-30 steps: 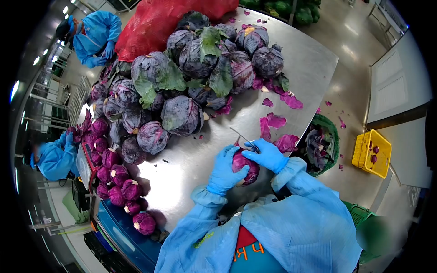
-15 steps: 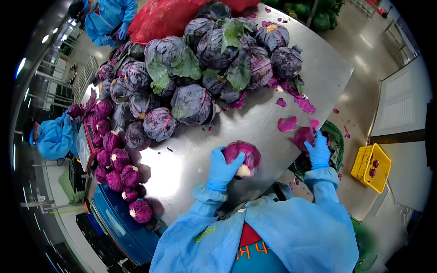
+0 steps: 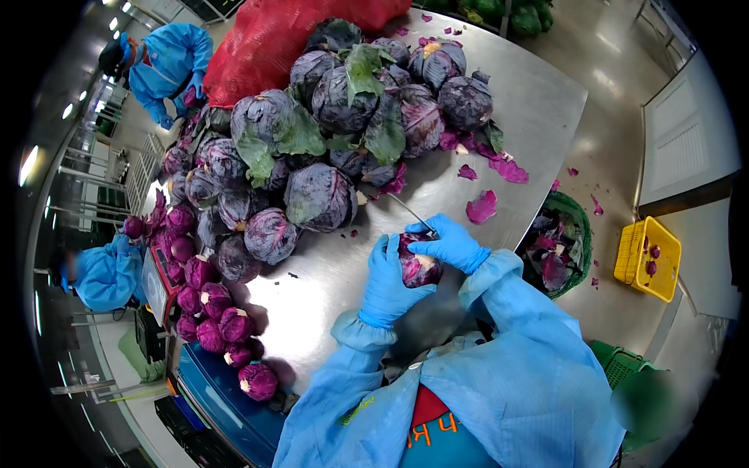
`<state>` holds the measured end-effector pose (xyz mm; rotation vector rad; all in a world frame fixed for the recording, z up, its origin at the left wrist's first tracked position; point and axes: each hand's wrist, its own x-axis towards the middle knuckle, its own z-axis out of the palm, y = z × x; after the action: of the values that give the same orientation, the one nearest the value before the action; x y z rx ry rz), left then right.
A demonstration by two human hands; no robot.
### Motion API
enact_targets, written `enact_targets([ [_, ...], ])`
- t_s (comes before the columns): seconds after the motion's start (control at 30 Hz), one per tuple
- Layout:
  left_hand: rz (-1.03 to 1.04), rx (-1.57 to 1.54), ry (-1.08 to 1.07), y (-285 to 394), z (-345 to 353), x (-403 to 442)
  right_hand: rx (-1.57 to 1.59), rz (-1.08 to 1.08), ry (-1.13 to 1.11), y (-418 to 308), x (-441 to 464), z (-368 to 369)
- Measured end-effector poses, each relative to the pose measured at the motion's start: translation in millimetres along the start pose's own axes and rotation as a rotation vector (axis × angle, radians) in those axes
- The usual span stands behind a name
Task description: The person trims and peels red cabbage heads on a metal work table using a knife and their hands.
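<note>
In the head view, my gloved left hand (image 3: 385, 283) is wrapped round the left side of a red cabbage (image 3: 421, 269), whose pale stem end shows. My gloved right hand (image 3: 452, 243) lies over the top of the same cabbage with its fingers closed. From that hand a knife (image 3: 411, 212) sticks out, its thin metal blade pointing up and left; its handle is hidden in the glove. Both hands are above the front part of the steel table (image 3: 328, 269). Beyond them sits a heap of dark, untrimmed red cabbages (image 3: 321, 196).
Trimmed cabbages (image 3: 236, 324) lie at the left edge beside a red scale (image 3: 158, 282). A red mesh sack (image 3: 289, 43) is behind the heap. On the floor at right are a leaf-filled green basket (image 3: 579, 234) and a yellow crate (image 3: 651, 261). Two co-workers in blue stand at left.
My right hand has come from over the green basket to the cabbage, and a knife blade now shows from it. The leaf near that hand is gone from it. The view has shifted slightly.
</note>
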<state>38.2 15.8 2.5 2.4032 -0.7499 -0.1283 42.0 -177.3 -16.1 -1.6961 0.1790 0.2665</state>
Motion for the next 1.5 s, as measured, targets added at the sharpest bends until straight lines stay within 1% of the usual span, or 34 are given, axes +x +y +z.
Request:
enact_targets([
  [0.07,-0.032,-0.021,-0.033,7,-6,1,0.101,-0.028,-0.019,9,0,-3],
  [0.17,-0.035,0.008,-0.093,8,-6,9,0.121,-0.005,0.003,11,-8,-4],
  [0.27,-0.093,0.014,-0.041,12,-6,15,0.256,0.26,-0.299,-21,-47,-22],
  [0.3,-0.16,-0.03,-0.013,11,-6,13,0.42,0.264,-0.312,-25,-63,-29],
  [0.33,-0.185,-0.03,-0.031,9,-7,11,0.585,0.271,-0.323,-23,-78,-38],
  [0.37,-0.21,-0.031,-0.052,5,-10,8,0.491,0.277,-0.239,-7,-82,-49],
  [0.4,-0.232,-0.031,-0.074,2,-12,5,0.139,0.214,0.009,25,-85,-52],
  [0.43,-0.213,-0.064,-0.041,-4,-7,3,-0.214,0.142,0.255,66,-86,-50],
  [0.47,-0.181,-0.095,0.007,-9,-3,0,-0.567,0.063,0.5,86,-88,-47],
  [0.53,-0.112,-0.159,0.108,-16,6,-1,-0.539,0.139,0.44,58,-97,-39],
  [0.57,-0.179,-0.299,0.049,-16,9,-1,-0.524,0.183,0.402,45,-101,-30],
  [0.6,-0.191,-0.258,0.05,-12,9,-3,-0.554,0.123,0.404,49,-100,-16],
  [0.67,-0.201,-0.174,0.06,3,7,-2,-0.537,0.071,0.303,42,-98,5],
  [0.77,-0.226,-0.054,0.027,13,8,-2,-0.611,0.002,0.319,31,-92,29],
  [0.87,-0.162,0.068,0.137,9,20,-5,-0.599,-0.078,0.286,38,-84,24],
  [0.97,-0.222,-0.145,0.005,29,0,9,-0.614,-0.101,0.165,41,-69,9],
  [1.07,-0.262,-0.117,0.036,38,7,11,-0.746,-0.103,0.158,43,-58,2],
  [1.17,-0.326,0.047,0.063,50,17,13,-0.837,-0.051,0.117,42,-50,-8],
  [1.27,-0.451,0.191,0.018,65,24,22,-0.89,0.008,0.167,36,-48,-8],
  [1.37,-0.531,0.248,-0.06,74,29,32,-0.753,0.036,0.196,28,-45,-10],
  [1.47,-0.508,0.335,-0.077,83,31,34,-0.812,0.174,0.121,30,-38,-21],
  [1.5,-0.462,0.366,-0.093,89,31,33,-0.84,0.028,0.259,51,-32,-30],
])
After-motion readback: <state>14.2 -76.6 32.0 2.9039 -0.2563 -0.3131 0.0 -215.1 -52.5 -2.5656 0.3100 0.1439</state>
